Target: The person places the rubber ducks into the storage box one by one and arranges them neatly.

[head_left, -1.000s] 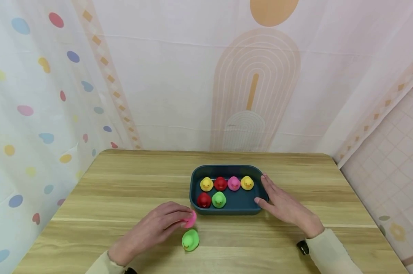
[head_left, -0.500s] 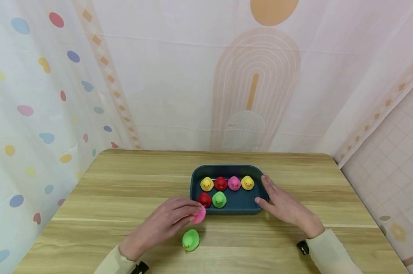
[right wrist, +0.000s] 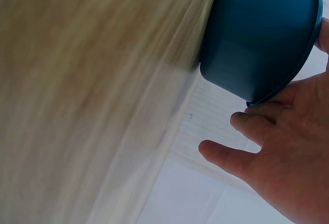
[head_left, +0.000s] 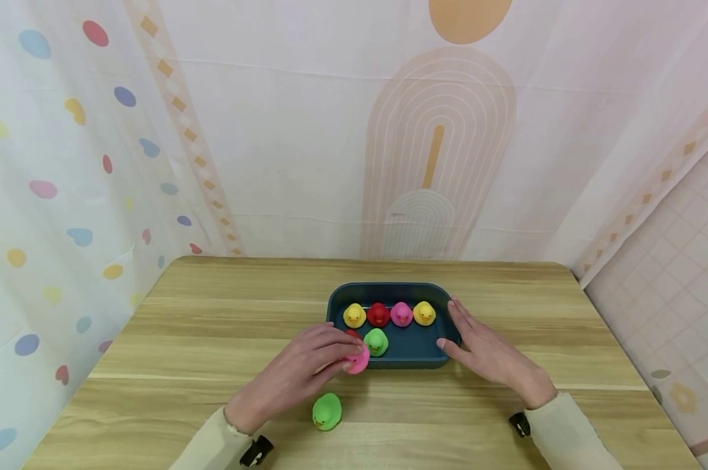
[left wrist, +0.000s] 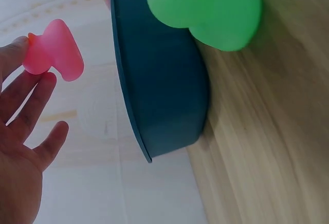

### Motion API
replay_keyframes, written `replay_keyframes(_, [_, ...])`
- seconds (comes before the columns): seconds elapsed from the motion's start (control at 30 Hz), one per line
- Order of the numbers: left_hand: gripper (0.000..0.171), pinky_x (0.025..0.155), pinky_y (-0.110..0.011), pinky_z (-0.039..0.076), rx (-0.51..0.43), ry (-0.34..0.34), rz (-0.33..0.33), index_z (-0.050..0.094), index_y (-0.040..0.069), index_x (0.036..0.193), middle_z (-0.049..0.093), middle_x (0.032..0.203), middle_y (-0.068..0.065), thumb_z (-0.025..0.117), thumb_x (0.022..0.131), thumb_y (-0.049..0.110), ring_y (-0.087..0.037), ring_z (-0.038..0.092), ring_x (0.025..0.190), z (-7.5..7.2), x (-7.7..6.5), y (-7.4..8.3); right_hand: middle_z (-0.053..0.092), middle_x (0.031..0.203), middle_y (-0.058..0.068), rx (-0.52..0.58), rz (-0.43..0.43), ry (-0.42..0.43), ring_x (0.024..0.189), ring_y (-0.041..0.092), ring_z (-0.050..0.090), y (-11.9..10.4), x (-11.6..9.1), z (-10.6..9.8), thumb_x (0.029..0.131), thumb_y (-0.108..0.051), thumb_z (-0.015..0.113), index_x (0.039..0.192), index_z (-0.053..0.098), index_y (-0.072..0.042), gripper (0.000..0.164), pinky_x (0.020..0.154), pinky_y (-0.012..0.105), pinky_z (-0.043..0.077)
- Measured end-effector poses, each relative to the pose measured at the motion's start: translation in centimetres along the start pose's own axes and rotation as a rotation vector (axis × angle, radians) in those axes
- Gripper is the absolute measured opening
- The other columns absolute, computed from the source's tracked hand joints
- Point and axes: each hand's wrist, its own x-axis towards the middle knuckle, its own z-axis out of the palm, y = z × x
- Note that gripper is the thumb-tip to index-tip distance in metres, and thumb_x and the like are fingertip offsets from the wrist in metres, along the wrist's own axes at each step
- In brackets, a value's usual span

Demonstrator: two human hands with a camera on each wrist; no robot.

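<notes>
My left hand (head_left: 297, 365) pinches a pink rubber duck (head_left: 359, 360) between thumb and fingertips, over the front left rim of a dark blue rectangular tray (head_left: 414, 346). Held up off the table, the pink duck (left wrist: 59, 54) also shows in the left wrist view, with the little finger free of it. My right hand (head_left: 494, 349) rests at the tray's right end, thumb at the front corner and extended fingers along the rim. On the table in front of the tray sits a green rubber duck (head_left: 327, 411).
Inside the tray, a back row holds yellow, red (head_left: 378, 314), pink and yellow ducks. In front are a green duck (head_left: 376, 342) and a red duck (head_left: 352, 334), the latter mostly hidden by my left hand. The wooden table (head_left: 230, 320) ends at hanging patterned curtains (head_left: 295, 156).
My left hand has carried the pink duck rightward and a little away from me, from beside the tray to over its front left rim. My right hand and the tray stay put.
</notes>
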Motion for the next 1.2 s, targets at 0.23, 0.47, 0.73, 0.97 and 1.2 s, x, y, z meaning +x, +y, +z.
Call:
replay_keyframes(0.23, [0.020,0.103,-0.036,0.050,0.012,0.004,0.024,0.074,0.015,0.122,0.070,0.128,0.005,0.065,0.104,0.020,-0.015,0.061,0.119,0.6,1.5,0.0,0.008,0.171,0.021,-0.002,0.000,-0.002,0.155,0.040,0.018,0.0,-0.1,0.0,0.108,-0.056,0.045,0.163,0.013,0.004,0.088,0.122,0.059,0.025])
replay_keyframes(0.47, [0.027,0.107,-0.038,0.049,-0.022,-0.036,-0.033,0.075,0.014,0.125,0.070,0.130,0.004,0.074,0.097,0.014,-0.014,0.060,0.123,1.3,3.0,0.2,0.008,0.171,0.021,-0.001,0.000,-0.002,0.155,0.041,0.018,0.1,-0.1,0.0,0.108,-0.057,0.045,0.163,0.013,0.004,0.088,0.122,0.059,0.025])
replay_keyframes(0.73, [0.027,0.108,-0.037,0.048,-0.046,-0.083,-0.070,0.074,0.016,0.126,0.069,0.130,0.004,0.072,0.099,0.017,-0.014,0.058,0.125,2.3,4.6,0.1,0.010,0.171,0.021,-0.004,0.000,0.005,0.155,0.041,0.019,0.2,0.0,0.1,0.107,-0.057,0.045,0.163,0.015,0.004,0.088,0.122,0.059,0.026])
replay_keyframes(0.97, [0.028,0.110,-0.036,0.047,-0.085,-0.154,-0.147,0.074,0.018,0.128,0.068,0.132,0.006,0.070,0.101,0.020,-0.011,0.058,0.127,3.1,5.9,0.0,0.010,0.171,0.020,-0.003,0.000,0.001,0.155,0.040,0.020,0.2,0.0,0.0,0.107,-0.057,0.045,0.163,0.015,0.004,0.088,0.122,0.059,0.026])
replay_keyframes(1.2, [0.027,0.109,-0.032,0.048,-0.084,-0.222,-0.188,0.074,0.016,0.127,0.070,0.131,0.004,0.070,0.101,0.021,-0.013,0.061,0.125,4.0,7.1,-0.5,0.010,0.171,0.020,-0.001,0.002,-0.002,0.155,0.041,0.020,0.1,0.0,-0.1,0.107,-0.057,0.045,0.163,0.015,0.003,0.088,0.121,0.060,0.026])
